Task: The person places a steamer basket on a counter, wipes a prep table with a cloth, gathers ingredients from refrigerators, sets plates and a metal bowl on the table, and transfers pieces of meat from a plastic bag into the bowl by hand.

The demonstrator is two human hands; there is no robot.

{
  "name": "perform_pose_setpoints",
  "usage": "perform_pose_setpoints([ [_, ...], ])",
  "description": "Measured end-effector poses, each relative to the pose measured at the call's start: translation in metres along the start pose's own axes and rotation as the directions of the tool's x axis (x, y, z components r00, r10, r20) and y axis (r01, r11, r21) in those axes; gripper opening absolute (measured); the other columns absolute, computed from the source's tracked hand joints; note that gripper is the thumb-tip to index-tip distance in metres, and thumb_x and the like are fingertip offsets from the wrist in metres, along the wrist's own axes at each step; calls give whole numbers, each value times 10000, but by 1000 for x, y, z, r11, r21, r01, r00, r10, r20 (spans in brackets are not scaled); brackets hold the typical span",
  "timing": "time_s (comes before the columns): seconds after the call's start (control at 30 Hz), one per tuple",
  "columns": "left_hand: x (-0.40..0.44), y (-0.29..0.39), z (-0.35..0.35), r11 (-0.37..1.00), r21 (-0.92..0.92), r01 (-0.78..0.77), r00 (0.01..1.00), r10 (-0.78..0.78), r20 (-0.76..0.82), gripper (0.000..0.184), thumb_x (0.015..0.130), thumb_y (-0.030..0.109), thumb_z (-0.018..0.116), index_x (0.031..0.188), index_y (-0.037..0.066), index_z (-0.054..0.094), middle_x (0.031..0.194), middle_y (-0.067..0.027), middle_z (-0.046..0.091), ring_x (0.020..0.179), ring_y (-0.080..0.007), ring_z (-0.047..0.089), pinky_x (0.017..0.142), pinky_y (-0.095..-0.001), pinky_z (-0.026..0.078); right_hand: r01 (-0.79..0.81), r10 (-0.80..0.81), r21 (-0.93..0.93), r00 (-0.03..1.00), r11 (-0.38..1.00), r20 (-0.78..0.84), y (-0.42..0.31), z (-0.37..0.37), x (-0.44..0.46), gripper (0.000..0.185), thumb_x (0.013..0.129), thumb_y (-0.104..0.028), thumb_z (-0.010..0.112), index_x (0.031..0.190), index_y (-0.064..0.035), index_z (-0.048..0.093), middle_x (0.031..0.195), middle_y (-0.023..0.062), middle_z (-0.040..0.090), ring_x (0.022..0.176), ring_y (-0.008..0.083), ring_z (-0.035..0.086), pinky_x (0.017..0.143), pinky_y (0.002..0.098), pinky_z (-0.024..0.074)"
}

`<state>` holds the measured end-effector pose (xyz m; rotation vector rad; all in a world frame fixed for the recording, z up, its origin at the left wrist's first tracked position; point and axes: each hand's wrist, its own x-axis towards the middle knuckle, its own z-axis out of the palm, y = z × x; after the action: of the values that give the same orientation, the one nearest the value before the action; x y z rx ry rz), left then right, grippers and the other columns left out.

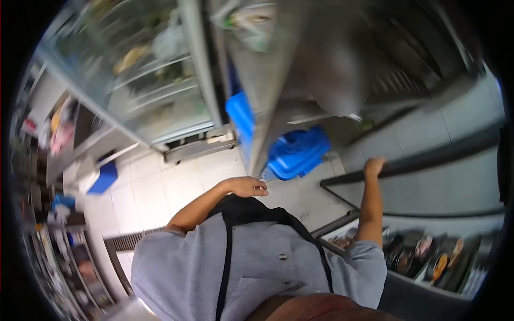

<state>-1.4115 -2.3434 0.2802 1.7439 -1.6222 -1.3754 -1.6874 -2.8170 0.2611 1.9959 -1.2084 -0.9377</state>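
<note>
My right hand (376, 166) reaches forward with its fingers wrapped over the dark edge of a raised grey panel (444, 152), which looks like a lid or door. Under that panel, cold-counter pans (423, 251) hold several foods and utensils. In front of my waist hangs my left hand (247, 187), loosely bent, with the thumb apart and nothing visible in it. Just beyond it on the tiled floor stands a blue plastic bin (300, 152).
A glass-fronted fridge (155, 80) with stocked shelves stands at the upper left. A metal worktop edge (281, 69) runs up the middle. A blue box (104, 176) lies on the floor (144, 198) at left. Shelves with goods (69, 267) line the lower left. The picture is blurred.
</note>
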Motion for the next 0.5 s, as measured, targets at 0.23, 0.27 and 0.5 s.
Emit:
perform_pose_setpoints([
  [0.23, -161, -96, -12, 915, -298, 272, 713, -400, -576, 582, 918, 511, 518, 1222, 20, 587, 1074, -248, 651, 1023, -365, 618, 906, -400, 474, 187, -189, 87, 641, 978, 744, -73, -44, -46, 219, 736, -236, 739, 901, -95, 716, 904, 98, 690, 784, 207, 663, 635, 408, 565],
  [0.27, -182, -110, -2, 898, -335, 284, 678, -435, -592, 582, 918, 511, 518, 1222, 20, 587, 1074, -248, 651, 1023, -365, 618, 906, -400, 474, 261, -288, 143, 692, 955, 662, -100, -43, -50, 212, 741, -231, 731, 899, -90, 712, 885, 97, 682, 763, 208, 654, 625, 406, 558],
  [0.5, -299, -219, 190, 207, -925, -319, -42, -978, -204, 567, 881, 522, 576, 1232, 78, 546, 969, -139, 615, 806, -279, 602, 718, -469, 500, 770, -912, 512, 404, 380, 69, -346, -64, -115, 174, 779, -195, 671, 886, -59, 679, 751, 92, 623, 618, 218, 592, 558, 388, 509],
])
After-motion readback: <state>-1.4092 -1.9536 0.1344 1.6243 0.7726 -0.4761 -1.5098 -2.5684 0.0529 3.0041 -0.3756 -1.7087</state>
